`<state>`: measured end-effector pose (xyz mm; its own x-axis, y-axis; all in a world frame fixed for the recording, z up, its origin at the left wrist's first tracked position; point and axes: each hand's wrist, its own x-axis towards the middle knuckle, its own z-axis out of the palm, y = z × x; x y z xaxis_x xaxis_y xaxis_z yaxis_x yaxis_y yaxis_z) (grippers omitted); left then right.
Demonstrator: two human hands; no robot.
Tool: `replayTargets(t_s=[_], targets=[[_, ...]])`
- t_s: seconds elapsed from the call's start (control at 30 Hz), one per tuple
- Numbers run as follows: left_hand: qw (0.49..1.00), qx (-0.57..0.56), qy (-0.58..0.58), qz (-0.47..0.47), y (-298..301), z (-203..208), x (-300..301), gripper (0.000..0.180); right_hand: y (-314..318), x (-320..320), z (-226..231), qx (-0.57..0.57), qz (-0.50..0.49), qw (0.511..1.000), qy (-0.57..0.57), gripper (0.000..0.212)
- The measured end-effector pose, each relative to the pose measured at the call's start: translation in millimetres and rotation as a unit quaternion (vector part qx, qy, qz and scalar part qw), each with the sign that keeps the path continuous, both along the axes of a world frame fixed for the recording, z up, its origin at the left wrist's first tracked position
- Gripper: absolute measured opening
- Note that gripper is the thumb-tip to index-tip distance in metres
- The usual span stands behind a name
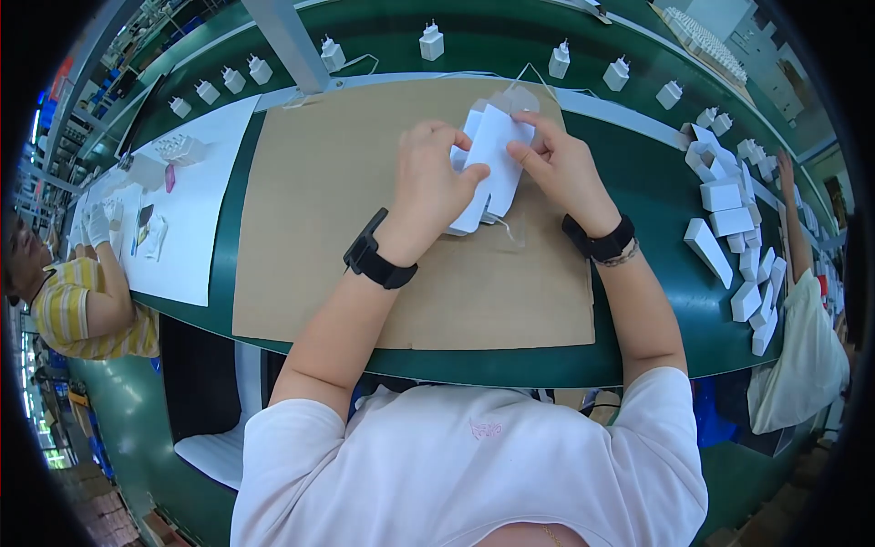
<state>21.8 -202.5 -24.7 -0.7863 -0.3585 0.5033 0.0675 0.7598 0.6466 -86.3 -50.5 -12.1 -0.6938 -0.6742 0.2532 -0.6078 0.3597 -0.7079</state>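
Over the far part of a brown cardboard sheet (310,228), a small white paper box (497,150) is between my two hands, its flaps standing out at both ends. My left hand (430,178) grips the box's left side, thumb lying on the white panel. At the upper right edge, my right hand (567,169) holds the box between thumb and fingers. A thin white cord or strip sticks out at the near end, next to a piece of clear plastic (517,232). What the box contains is hidden.
White plug adapters (431,41) stand in a row along the far side. Several white boxes (729,219) are heaped at the right. A white sheet (187,246) covers the left part of the green table, where a gloved co-worker (100,292) sits. Another person (802,337) reaches in at the right.
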Motion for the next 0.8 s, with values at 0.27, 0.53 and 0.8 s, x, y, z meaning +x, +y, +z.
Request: replayTargets(t_s=[0.27,0.53,0.8], targets=[[0.925,0.33,0.056,-0.178,25,14,13,0.027,13,10,31,-0.118,0.052,0.985,-0.117,0.024],[0.927,0.251,-0.034,-0.275,26,15,21,0.075,22,9,31,-0.157,0.151,0.976,-0.013,0.031],[0.856,0.423,0.023,-0.296,14,17,22,0.062,0,39,14,-0.328,0.151,0.888,-0.286,0.033]])
